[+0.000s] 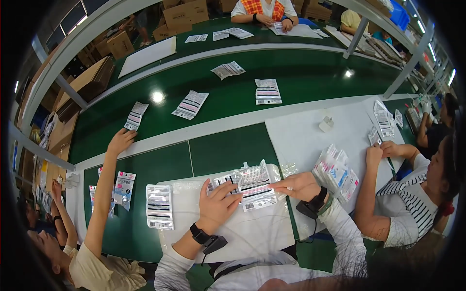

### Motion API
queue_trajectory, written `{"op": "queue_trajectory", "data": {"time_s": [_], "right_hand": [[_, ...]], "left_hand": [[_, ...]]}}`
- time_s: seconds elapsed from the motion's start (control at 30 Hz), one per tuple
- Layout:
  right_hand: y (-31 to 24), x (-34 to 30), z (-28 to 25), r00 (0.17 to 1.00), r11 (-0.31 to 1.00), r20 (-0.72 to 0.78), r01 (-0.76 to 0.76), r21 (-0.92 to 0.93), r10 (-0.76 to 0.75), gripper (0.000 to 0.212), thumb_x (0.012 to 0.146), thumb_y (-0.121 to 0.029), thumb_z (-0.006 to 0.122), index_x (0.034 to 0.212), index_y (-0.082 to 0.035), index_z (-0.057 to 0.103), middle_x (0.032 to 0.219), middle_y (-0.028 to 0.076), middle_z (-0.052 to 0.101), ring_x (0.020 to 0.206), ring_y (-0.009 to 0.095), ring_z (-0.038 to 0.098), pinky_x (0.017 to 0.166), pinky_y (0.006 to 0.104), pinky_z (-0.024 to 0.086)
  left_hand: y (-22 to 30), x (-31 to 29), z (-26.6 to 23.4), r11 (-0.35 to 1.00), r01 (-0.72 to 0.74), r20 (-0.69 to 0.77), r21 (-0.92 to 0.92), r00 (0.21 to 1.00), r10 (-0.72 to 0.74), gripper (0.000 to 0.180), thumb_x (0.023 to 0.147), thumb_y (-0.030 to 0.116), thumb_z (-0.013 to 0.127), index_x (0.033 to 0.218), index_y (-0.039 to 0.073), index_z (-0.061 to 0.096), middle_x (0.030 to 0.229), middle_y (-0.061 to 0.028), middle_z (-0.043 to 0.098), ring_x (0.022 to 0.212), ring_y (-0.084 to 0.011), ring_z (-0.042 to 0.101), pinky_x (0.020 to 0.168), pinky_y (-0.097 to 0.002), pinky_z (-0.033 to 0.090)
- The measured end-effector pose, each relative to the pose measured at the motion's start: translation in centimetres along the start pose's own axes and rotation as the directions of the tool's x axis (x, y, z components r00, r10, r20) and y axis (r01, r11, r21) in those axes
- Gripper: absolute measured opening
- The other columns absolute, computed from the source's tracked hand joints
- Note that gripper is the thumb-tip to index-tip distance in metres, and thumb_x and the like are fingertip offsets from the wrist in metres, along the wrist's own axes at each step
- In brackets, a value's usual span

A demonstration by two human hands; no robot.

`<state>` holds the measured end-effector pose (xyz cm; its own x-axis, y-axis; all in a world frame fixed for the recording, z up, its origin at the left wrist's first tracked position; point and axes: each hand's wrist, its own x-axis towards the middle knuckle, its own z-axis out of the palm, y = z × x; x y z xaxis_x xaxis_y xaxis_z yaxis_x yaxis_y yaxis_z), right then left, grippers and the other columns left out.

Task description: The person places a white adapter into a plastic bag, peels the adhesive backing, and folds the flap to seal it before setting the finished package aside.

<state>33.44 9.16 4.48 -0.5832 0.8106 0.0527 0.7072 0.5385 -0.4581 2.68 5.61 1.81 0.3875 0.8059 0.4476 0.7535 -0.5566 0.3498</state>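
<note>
My left hand (219, 202) lies flat with spread fingers on a clear plastic packet with a striped label (251, 186), which rests on a white sheet (252, 230) in front of me. My right hand (297, 185) pinches the right edge of the same packet. Both wrists carry black bands with small devices. A separate labelled packet (159, 206) lies to the left of my left hand. A stack of clear packets (336, 172) stands just right of my right hand.
A green conveyor belt (291, 77) carries scattered packets (267, 91). A person on my left reaches an arm to a packet (135, 115) on the belt. A person on my right handles packets on a white mat (310, 131). Another person sits across; cardboard boxes (185, 13) stand behind.
</note>
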Motion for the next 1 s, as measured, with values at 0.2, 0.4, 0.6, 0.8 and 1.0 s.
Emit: {"op": "queue_trajectory", "data": {"time_s": [0.2,0.4,0.6,0.8,1.0], "right_hand": [[1.3,0.6,-1.1,0.928,0.978,-0.345,-0.075,0.196,0.141,0.036,0.086,-0.044,0.07,0.117,-0.027,0.072,0.072,0.003,0.07,0.061,0.027,0.066,0.054,0.0363,0.051],[-3.3,5.8,-3.4,0.998,0.953,-0.027,-0.068,-0.296,0.063,0.037,0.084,-0.044,0.071,0.111,-0.02,0.072,0.071,0.006,0.069,0.063,0.029,0.068,0.056,0.0385,0.051],[-0.2,10.6,-5.7,0.995,0.898,-0.084,0.016,-0.441,-0.059,0.046,0.08,-0.053,0.072,0.109,-0.017,0.07,0.067,0.005,0.067,0.065,0.03,0.067,0.057,0.0402,0.051],[1.6,12.3,-6.2,0.898,0.926,-0.413,-0.276,-0.256,0.154,0.054,0.078,-0.063,0.069,0.106,-0.017,0.071,0.067,0.008,0.067,0.067,0.031,0.068,0.059,0.0429,0.051],[-1.0,11.7,-3.4,0.998,0.923,-0.022,-0.07,-0.378,0.066,0.06,0.077,-0.062,0.069,0.111,-0.012,0.069,0.072,0.012,0.07,0.071,0.032,0.069,0.062,0.0435,0.052]], "left_hand": [[1.0,0.9,0.0,0.996,0.069,0.005,-0.064,0.998,-0.069,0.012,0.081,0.015,0.072,0.091,0.017,0.066,0.108,0.0036,0.07,0.112,-0.0155,0.063,0.111,-0.0511,0.029],[1.7,1.0,-0.7,0.998,0.049,0.071,-0.03,0.996,-0.046,0.023,0.081,0.014,0.069,0.103,0.017,0.065,0.117,0.0024,0.066,0.114,-0.0161,0.061,0.109,-0.0482,0.032],[1.7,1.1,-0.2,0.999,-0.027,0.097,-0.026,0.995,0.029,0.032,0.081,0.013,0.067,0.113,0.018,0.065,0.123,0.0012,0.062,0.117,-0.0169,0.057,0.104,-0.0432,0.038],[2.1,1.4,0.4,0.997,-0.082,0.088,0.014,0.993,0.081,0.034,0.082,0.013,0.066,0.116,0.019,0.065,0.121,-0.0003,0.061,0.115,-0.0203,0.057,0.099,-0.0403,0.042],[1.7,1.2,0.7,0.996,-0.086,0.061,-0.026,0.994,0.087,0.034,0.082,0.014,0.066,0.116,0.019,0.065,0.12,-0.0007,0.061,0.114,-0.0215,0.057,0.097,-0.0398,0.043]]}}
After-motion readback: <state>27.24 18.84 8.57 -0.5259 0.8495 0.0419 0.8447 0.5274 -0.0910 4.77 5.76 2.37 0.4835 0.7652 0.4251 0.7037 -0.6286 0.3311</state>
